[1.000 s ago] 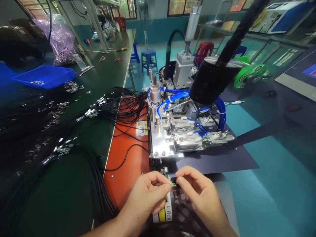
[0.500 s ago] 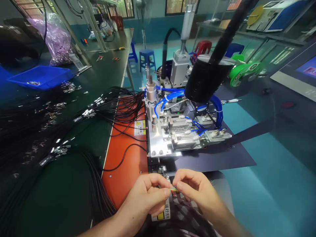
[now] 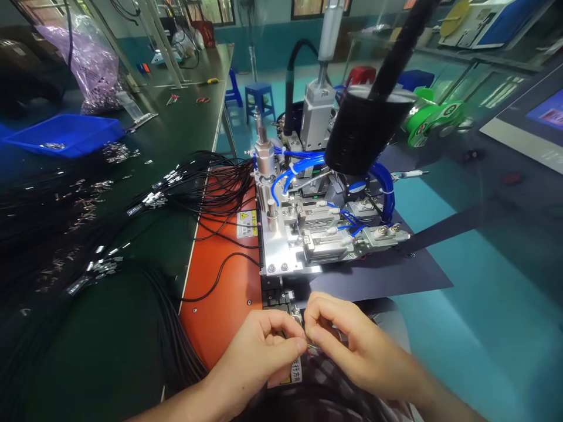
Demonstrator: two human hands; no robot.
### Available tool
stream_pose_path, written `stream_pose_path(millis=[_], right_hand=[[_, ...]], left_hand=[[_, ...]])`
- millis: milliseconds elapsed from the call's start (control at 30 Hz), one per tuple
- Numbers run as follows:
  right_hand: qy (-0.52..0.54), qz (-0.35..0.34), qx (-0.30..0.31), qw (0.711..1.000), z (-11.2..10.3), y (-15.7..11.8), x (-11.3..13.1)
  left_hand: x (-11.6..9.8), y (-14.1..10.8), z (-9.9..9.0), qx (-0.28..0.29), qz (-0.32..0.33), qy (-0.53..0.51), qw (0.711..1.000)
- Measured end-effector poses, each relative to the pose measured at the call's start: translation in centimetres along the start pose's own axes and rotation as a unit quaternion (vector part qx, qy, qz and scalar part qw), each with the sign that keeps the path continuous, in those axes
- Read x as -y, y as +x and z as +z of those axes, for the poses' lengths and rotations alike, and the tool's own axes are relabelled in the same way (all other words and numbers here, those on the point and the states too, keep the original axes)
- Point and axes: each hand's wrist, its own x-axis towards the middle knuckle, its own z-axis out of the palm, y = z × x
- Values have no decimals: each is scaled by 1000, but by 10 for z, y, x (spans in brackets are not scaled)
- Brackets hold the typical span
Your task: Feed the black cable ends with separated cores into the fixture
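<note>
Thin coloured wires (image 3: pixel 312 346) show as a short bit between my two hands, low in the middle of the head view. My left hand (image 3: pixel 270 349) pinches them between thumb and forefinger. Close beside it, my right hand (image 3: pixel 347 337) is closed too, thumb and forefinger pinched at the wires' other side. Most of the wires' length is hidden by the fingers. Just beyond my hands stands the machine's metal plate (image 3: pixel 281 252), with a black track (image 3: pixel 277 299) in front of it.
Black cables (image 3: pixel 231 181) run from the machine across the orange panel (image 3: pixel 215 269) to the dark green table (image 3: pixel 118 340). Cable bundles with metal ends (image 3: pixel 103 265) lie there, near a blue tray (image 3: pixel 70 136). A black cylinder (image 3: pixel 365 135) hangs over the machine.
My right hand has shifted slightly left and up, its fingertips nearer my left hand. Less of the coloured wires shows between them. The whole view has shifted a little.
</note>
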Motion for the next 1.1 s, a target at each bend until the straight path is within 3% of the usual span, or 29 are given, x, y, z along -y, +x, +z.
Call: stream_pose_path(millis=[67, 233, 367, 633, 867, 1033, 1100], right_hand=[[-2, -6, -3, 1000, 0, 2, -1], [87, 52, -106, 989, 15, 2, -14], [101, 76, -153, 980, 28, -3, -18], [120, 60, -222, 966, 43, 0, -14], [238, 109, -199, 944, 47, 1, -16], [147, 63, -195, 968, 37, 0, -12], [150, 78, -184, 968, 34, -1, -12]], left_hand=[[-1, 1, 0, -11, 12, -3, 1000], [-1, 3, -2, -50, 46, -26, 997], [-1, 3, -3, -55, 61, -33, 996], [3, 3, 0, -56, 72, -36, 995], [5, 2, 1, -50, 81, -40, 995], [0, 0, 3, -40, 56, 6, 998], [0, -1, 4, -46, 58, 6, 997]])
